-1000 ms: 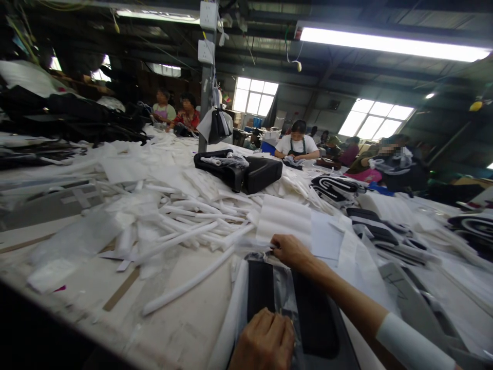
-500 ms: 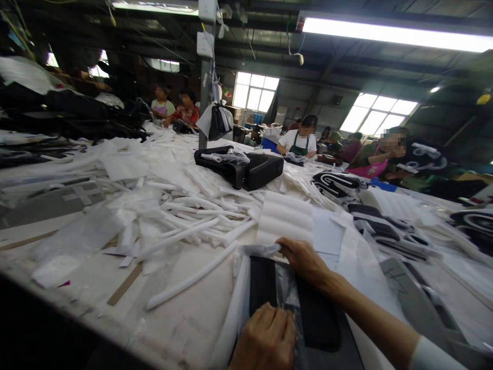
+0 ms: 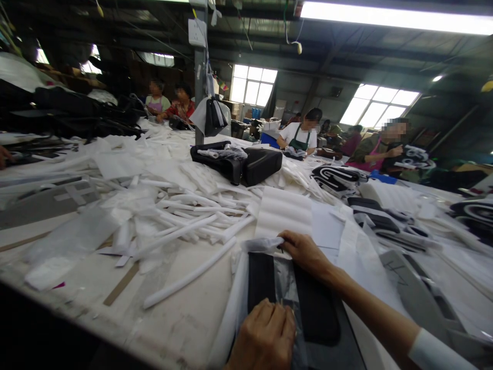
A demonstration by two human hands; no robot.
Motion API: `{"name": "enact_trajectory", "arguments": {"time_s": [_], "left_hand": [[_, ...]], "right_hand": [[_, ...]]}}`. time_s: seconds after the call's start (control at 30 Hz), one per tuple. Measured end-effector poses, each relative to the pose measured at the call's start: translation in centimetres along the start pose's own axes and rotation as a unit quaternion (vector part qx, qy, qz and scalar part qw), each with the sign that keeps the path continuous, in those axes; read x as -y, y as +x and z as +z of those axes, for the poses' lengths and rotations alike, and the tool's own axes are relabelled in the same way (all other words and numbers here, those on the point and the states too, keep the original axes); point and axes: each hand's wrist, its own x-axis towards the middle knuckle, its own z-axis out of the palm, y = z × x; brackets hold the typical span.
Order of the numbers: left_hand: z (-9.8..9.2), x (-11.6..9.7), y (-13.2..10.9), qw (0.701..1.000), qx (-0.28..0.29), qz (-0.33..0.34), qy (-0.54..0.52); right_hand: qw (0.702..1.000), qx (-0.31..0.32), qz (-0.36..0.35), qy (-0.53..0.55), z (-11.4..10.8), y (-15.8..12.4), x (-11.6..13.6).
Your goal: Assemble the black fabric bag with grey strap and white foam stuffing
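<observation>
A black bag panel (image 3: 316, 308) lies at the table's near edge, with a strip of clear plastic (image 3: 285, 280) down its middle. My left hand (image 3: 267, 334) is over the lower part of that strip, its fingers bent and pressed together on the plastic. At the panel's top edge, my right hand (image 3: 304, 254) pinches the end of a plastic-wrapped roll (image 3: 262, 244). White foam (image 3: 231, 313) runs along the panel's left side. What the left fingertips grip is partly hidden.
White foam tubes (image 3: 204, 205) and sheets are heaped on the table (image 3: 173, 318). A black bag (image 3: 262, 164) stands behind them, near a post (image 3: 200, 92). Grey panels (image 3: 416, 288) lie at right. Several people sit farther back; part of a hand (image 3: 4, 155) shows at far left.
The view has shifted slightly. A hand has come into view at the far left edge. My hands hold nearly the same places.
</observation>
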Motion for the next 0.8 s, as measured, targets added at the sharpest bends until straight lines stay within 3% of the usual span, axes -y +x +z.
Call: {"name": "enact_trajectory", "arguments": {"time_s": [0.33,0.8], "left_hand": [[-0.2,0.0,0.3,1.0,-0.008,-0.003,-0.005],[-0.5,0.1,0.3,1.0,0.01,0.004,-0.003]], "right_hand": [[0.998,-0.003,0.03,0.048,0.4,0.2,-1.4],[0.999,0.002,0.022,0.047,0.1,0.1,-1.0]]}}
